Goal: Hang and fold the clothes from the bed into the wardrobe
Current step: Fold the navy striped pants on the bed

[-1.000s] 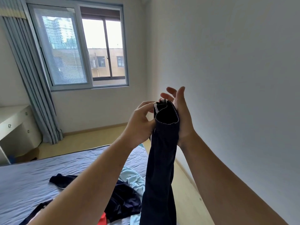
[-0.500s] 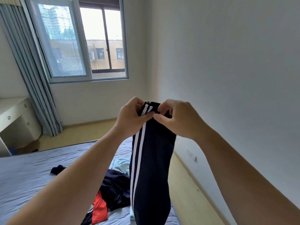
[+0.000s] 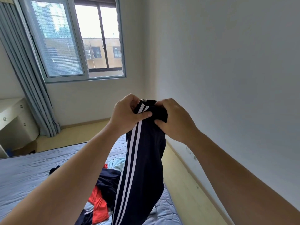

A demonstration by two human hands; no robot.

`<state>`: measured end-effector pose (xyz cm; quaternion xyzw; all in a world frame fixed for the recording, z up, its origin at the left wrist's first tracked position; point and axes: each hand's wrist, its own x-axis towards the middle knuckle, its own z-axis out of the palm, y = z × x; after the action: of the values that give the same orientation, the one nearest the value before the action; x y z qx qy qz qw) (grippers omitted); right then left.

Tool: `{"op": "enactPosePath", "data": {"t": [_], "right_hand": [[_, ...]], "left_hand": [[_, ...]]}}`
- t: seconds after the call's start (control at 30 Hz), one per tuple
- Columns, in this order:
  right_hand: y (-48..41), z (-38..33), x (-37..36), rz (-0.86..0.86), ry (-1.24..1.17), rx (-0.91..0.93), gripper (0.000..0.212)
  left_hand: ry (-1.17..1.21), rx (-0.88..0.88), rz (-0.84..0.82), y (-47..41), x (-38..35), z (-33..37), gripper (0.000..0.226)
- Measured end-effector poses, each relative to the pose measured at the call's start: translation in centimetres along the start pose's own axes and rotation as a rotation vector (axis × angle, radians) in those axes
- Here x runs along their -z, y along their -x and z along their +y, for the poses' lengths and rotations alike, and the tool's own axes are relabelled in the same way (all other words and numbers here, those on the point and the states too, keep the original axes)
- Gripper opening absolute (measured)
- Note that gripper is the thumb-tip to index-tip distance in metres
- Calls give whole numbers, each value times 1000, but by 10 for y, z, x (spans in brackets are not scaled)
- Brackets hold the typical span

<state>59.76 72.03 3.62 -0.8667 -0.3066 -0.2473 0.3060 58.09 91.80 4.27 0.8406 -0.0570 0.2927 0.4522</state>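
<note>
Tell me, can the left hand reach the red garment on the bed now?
Probably not: the left hand pinches the trousers, held up with the right hand, and the red garment lies well below.

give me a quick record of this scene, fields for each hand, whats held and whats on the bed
left hand: grips the upper end of the striped pants, thumb across the front
right hand: grips the same end from the other side
striped pants: dark navy, white side stripes, hanging down from both hands
bed: blue-grey quilted cover
on bed: dark garment, red garment, light blue garment, heaped together
wardrobe: not in view
</note>
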Motion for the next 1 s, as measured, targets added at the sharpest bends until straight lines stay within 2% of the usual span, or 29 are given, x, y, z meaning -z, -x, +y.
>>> {"op": "enactPosePath", "data": {"t": [0.07, 0.17, 0.27, 0.4, 0.5, 0.57, 0.63, 0.73, 0.83, 0.93, 1.0], "right_hand": [[-1, 1, -2, 2, 23, -25, 33], [-2, 5, -3, -198, 152, -38, 19], [-6, 13, -4, -336, 287, 12, 26], [-19, 25, 8, -241, 376, 133, 53], [-34, 31, 12, -239, 365, 88, 54], [-44, 31, 6, -319, 284, 39, 47], [-52, 30, 0, -368, 85, -67, 36], [-62, 35, -9, -480, -100, -179, 35], [-69, 45, -13, -604, -312, -268, 25], [-80, 58, -19, -696, -540, -356, 33], [-90, 69, -29, -758, -627, -394, 33]], "left_hand": [[6, 6, -18, -1, 1, -3, 44], [34, 6, -46, -1, 2, -8, 44], [65, 15, -98, -4, 7, -14, 42], [185, 109, -115, -12, 21, -33, 38], [259, 170, -171, -17, 28, -47, 33], [277, 178, -217, -21, 27, -53, 32], [324, 203, -224, -26, 27, -59, 35], [336, 244, -263, -36, 27, -69, 37], [389, 314, -473, -45, 31, -79, 35], [509, 388, -705, -56, 33, -89, 39], [518, 436, -778, -66, 28, -98, 45]]}}
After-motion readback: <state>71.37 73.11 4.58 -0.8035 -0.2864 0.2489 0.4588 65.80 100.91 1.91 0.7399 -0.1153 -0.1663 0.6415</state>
